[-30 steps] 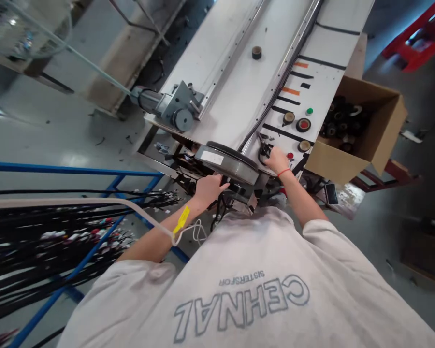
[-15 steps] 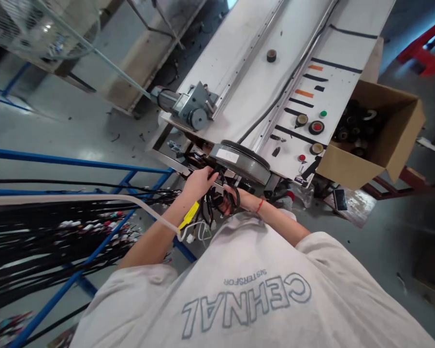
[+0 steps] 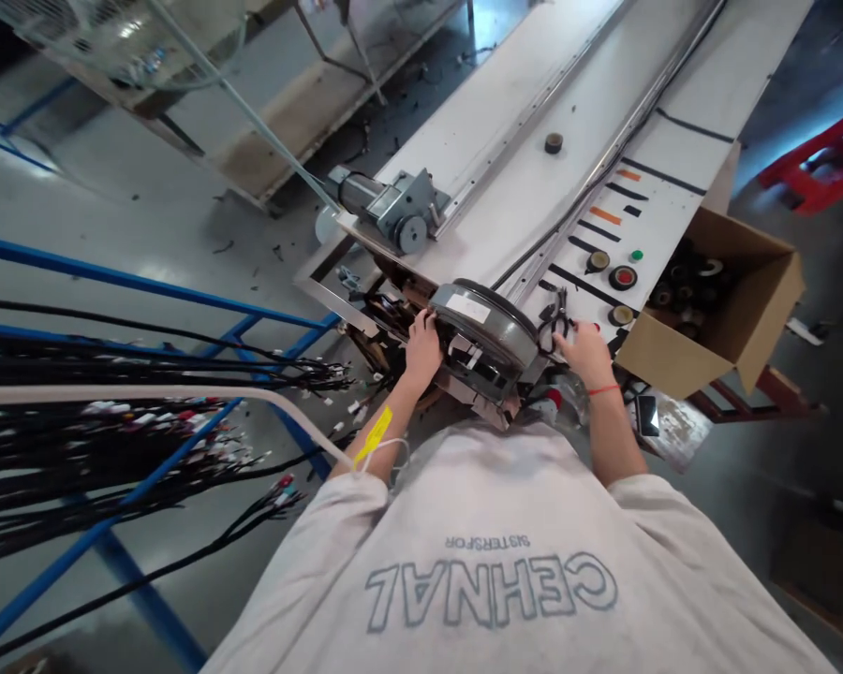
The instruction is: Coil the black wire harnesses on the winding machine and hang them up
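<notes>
My left hand [image 3: 423,348] is at the left end of the dark grey round housing [image 3: 488,323], its fingers bent over the edge; whether they grip anything is hidden. A white label [image 3: 467,308] is on top of this housing. To its right, my right hand [image 3: 585,352] holds black-handled scissors [image 3: 554,329] by the handles over the white table [image 3: 506,234]. The blades point away from me. A yellow tag [image 3: 375,435] on a pale cable lies against my left forearm.
Tape rolls [image 3: 598,261] and tape strips lie on the table's right part. Beside it stands a cardboard box [image 3: 720,346] of rolls. A motor unit [image 3: 386,206] sits at the table's left corner. Black cables hang over a blue rack [image 3: 161,288] at left.
My right hand has moved right from the black cables below the housing and now has the scissors. My left hand has left those cables for the housing's left end. The view has shifted.
</notes>
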The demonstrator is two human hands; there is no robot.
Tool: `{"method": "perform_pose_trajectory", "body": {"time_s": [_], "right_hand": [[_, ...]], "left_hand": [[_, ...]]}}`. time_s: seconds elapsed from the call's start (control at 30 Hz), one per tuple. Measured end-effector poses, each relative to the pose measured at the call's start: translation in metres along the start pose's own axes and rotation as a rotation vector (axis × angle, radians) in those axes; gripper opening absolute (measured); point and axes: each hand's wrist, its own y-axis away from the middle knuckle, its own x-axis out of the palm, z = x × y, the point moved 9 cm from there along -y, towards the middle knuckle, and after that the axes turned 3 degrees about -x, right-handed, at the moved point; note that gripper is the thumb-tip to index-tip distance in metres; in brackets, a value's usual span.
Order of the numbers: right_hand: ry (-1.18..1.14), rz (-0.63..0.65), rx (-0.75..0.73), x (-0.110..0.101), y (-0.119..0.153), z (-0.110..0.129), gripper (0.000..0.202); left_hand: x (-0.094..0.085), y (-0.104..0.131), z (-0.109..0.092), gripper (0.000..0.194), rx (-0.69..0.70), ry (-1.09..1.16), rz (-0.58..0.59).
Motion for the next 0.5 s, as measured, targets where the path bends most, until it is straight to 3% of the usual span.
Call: {"method": "perform_pose_trajectory", "body": {"time_s": [0.03,0.1,0.2,0.27,0.33,0.4,0.5], "right_hand": [[-0.061,-0.004,-0.060,-0.011,0.006,0.013,0.038],[-0.292,0.209,-0.138,-0.005,0.034,0.040,0.044],[-0.635,0.764,-0.081,0.062,0.099,0.086,0.049],[-0.833,0.911,0.005,0.114,0.120,0.115,0.036],[-1.118,0.809,0.092,0.158,0.107,0.139,0.028],[-1.360,0.593,0.168,0.184,0.074,0.148,0.019],[-1.398,0.319,0.152,0.181,0.029,0.144,0.026]], "left_hand": [[-0.009,0.006,0.001,0.054,0.040,0.000,-0.075],[-0.025,0.022,0.001,0.051,0.126,0.028,-0.163],[-0.041,0.050,0.000,0.046,0.226,0.048,-0.150],[-0.048,0.074,0.003,0.047,0.304,0.061,-0.129],[-0.055,0.100,0.018,0.047,0.360,0.071,-0.166],[-0.058,0.123,0.049,0.047,0.353,0.068,-0.233],[-0.045,0.147,0.115,0.051,0.246,0.021,-0.246]]}}
